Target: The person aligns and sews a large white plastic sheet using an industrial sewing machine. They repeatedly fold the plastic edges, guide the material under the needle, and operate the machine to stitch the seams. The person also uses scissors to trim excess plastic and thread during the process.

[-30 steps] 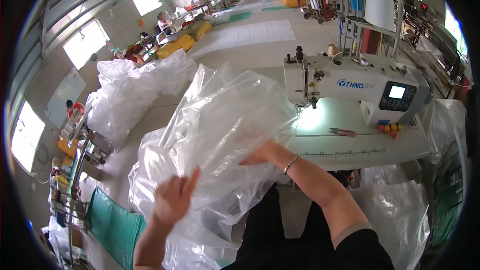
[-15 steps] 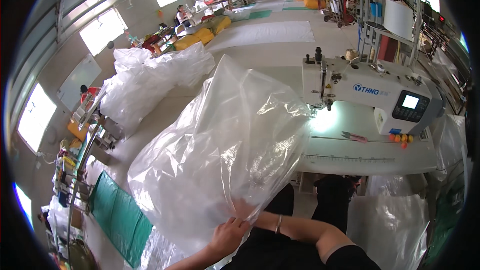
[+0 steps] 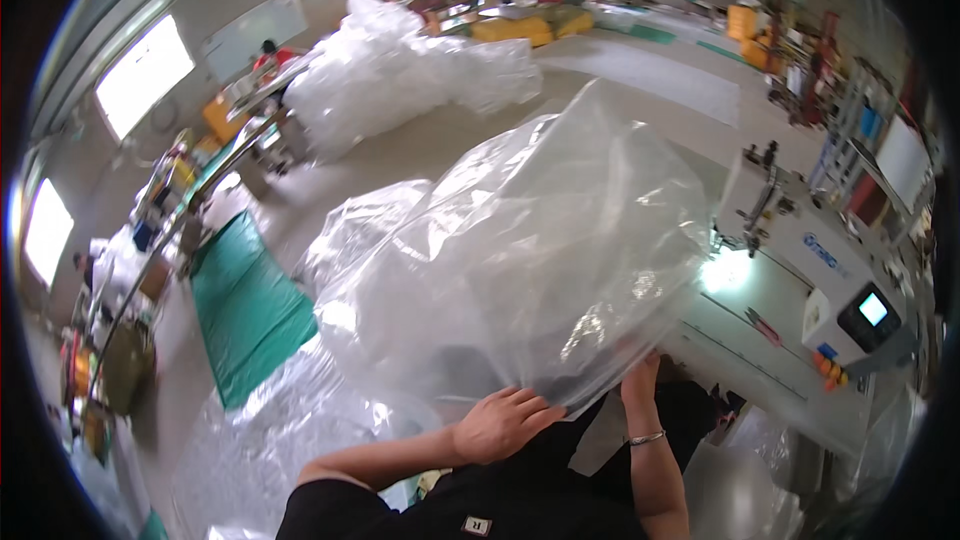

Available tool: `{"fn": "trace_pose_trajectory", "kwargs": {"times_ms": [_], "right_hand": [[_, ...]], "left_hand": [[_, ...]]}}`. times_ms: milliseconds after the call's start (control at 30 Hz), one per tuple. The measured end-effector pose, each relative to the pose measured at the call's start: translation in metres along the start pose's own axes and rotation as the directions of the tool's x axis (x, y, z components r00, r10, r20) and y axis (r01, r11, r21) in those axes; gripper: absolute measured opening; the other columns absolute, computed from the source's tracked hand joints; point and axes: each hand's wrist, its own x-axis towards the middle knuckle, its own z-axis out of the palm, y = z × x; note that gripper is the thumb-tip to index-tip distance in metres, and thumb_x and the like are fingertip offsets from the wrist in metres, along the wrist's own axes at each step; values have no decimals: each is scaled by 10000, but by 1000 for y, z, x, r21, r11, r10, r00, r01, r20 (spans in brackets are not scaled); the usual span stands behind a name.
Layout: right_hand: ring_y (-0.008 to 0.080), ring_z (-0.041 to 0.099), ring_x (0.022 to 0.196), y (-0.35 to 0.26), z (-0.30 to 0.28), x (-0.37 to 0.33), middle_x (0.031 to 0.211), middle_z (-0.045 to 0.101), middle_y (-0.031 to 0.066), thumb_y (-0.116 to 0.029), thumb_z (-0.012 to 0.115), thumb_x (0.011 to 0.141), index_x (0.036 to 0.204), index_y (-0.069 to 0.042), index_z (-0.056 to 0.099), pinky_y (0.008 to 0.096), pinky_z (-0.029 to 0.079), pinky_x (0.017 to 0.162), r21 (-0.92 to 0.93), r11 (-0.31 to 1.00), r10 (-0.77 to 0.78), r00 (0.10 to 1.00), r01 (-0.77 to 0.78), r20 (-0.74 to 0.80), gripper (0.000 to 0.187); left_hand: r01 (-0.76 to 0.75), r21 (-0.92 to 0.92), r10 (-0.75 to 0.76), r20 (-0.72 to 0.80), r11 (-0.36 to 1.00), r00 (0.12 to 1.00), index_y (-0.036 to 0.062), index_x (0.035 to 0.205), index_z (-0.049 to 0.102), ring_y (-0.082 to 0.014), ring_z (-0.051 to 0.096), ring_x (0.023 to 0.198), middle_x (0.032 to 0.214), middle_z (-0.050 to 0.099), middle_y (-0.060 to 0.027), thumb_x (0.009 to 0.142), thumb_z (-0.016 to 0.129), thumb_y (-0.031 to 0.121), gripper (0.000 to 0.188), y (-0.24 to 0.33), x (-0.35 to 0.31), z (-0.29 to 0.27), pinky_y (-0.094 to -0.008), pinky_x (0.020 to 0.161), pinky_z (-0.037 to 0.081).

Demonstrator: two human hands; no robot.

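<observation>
A large sheet of clear plastic film [image 3: 520, 250] billows up in front of me, its right side reaching the lit needle area of a white sewing machine [image 3: 800, 230]. My left hand [image 3: 507, 425] is closed on the near edge of the film, knuckles up. Farther right, my right hand [image 3: 640, 382], with a bracelet at the wrist, grips the same edge near the machine table [image 3: 740, 340]; its fingertips are partly hidden by the film. Red-handled thread snips [image 3: 764, 327] lie on that table.
More clear film [image 3: 270, 440] spreads over the floor at my left, beside a green sheet [image 3: 245, 310]. A big heap of film [image 3: 390, 80] stands farther off. Small orange balls [image 3: 830, 370] sit at the machine's base. Other people work at distant benches.
My view has turned left. My right hand has come away from beside my left hand and moved right along the film's edge. The film's near edge is now spread between both hands.
</observation>
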Motion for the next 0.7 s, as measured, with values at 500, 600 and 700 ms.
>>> {"fn": "trace_pose_trajectory", "kwargs": {"times_ms": [500,600,700], "right_hand": [[160,575,930,42,48,-9,1067,612,53,-90,666,836,1084,2,606,305,476,824,-80,991,124,966,-108,229,271],[161,577,926,54,63,-15,1062,615,57,-94,660,843,1079,2,608,308,477,822,-84,980,198,942,-181,272,261],[163,579,921,71,83,-23,1058,619,61,-98,654,850,1075,3,610,311,478,819,-103,964,266,909,-246,322,251]], "left_hand": [[-283,-33,280,-77,959,957,26,993,576,-228,598,738,832,564,-64,778,619,135,244,33,43,-29,-347,598,501],[-228,57,226,48,972,973,47,1003,578,-239,607,746,861,577,-66,815,596,158,219,42,53,-42,-354,601,509],[-164,67,156,116,984,981,71,1068,578,-251,614,792,910,579,-70,856,564,175,237,12,35,-5,-362,633,520]]}}
